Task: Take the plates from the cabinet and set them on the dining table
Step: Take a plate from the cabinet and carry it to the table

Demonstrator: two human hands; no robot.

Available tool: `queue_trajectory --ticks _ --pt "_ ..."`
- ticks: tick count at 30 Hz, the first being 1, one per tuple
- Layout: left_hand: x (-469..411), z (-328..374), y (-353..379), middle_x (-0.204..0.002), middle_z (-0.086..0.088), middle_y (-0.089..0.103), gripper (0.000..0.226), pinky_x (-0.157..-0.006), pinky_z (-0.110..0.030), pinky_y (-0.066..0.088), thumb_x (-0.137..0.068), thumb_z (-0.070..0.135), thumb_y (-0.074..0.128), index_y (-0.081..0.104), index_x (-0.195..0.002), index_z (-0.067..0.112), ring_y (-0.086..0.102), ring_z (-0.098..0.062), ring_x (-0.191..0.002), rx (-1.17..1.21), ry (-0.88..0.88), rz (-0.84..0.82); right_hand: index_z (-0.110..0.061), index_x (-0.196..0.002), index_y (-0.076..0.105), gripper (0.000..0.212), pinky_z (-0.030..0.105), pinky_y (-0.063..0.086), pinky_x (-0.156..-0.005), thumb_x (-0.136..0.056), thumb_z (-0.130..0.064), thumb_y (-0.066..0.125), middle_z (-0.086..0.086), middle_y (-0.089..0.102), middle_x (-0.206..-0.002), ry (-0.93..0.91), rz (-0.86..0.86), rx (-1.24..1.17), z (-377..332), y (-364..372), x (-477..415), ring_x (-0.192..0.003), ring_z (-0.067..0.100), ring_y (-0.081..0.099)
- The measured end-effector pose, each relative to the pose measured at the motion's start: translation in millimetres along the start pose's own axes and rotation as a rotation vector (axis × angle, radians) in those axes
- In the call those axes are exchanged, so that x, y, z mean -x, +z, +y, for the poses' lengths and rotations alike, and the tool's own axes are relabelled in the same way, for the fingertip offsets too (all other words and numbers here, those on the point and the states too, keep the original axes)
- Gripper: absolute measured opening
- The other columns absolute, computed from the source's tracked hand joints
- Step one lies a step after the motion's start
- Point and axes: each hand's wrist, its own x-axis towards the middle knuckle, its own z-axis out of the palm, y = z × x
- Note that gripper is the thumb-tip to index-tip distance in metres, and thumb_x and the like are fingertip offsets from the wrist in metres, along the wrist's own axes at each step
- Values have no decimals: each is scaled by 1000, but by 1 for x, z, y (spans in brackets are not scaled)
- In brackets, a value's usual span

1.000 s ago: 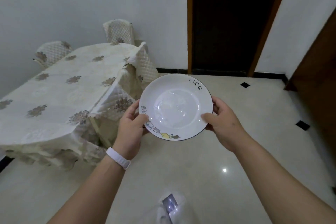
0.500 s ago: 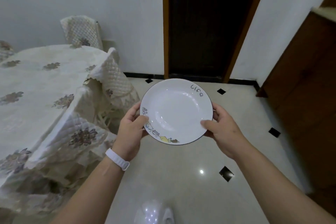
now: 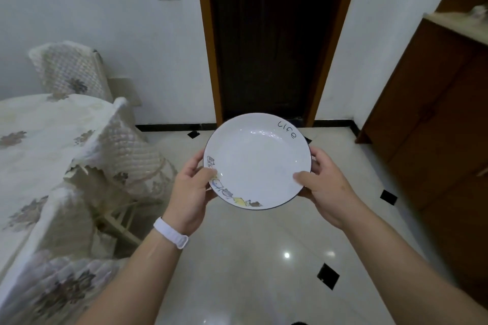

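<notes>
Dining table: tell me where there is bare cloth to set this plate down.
The plate is held over the floor by the left hand and right hand. The dining table at the left shows only patterned cloth between its far edge by the covered chair and the near corner. The cloth bunches at the folded-up corner.

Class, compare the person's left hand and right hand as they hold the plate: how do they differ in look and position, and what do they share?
The left hand has a white wristband at its wrist; the right hand has a bare wrist. The left hand grips the plate beside its cartoon drawings, the right hand at the plain white edge. Both hold the rim with the thumb on top and the fingers beneath, keeping the plate above the floor.
</notes>
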Motion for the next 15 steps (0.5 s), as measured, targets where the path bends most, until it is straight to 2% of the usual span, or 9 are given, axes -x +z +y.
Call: queue_trajectory --ticks 5,10,15 --pt "-63 -7 25 -95 -2 73 48 -62 -32 54 -88 -6 47 59 -127 20 64 -19 -73 -20 -6 16 -30 -129 50 56 38 59 -74 -89 8 53 -2 66 -120 27 -15 -26 6 -21 -71 -104 22 67" --pt "-135 -13 63 -86 -1 71 49 -51 -27 52 -88 -8 46 60 -124 22 61 -14 -63 -52 3 117 -27 -134 50 61 35 57 -72 -81 0 59 -2 63 -126 64 -74 -44 12 -45 -165 -110 23 64" --pt "-203 -11 108 -88 1 72 49 -51 -27 52 -89 -7 46 59 -127 21 64 -13 -63 -90 -11 173 -26 -128 52 54 30 57 -69 -88 10 51 -2 63 -124 74 -126 -39 -9 -77 -244 -106 20 66"
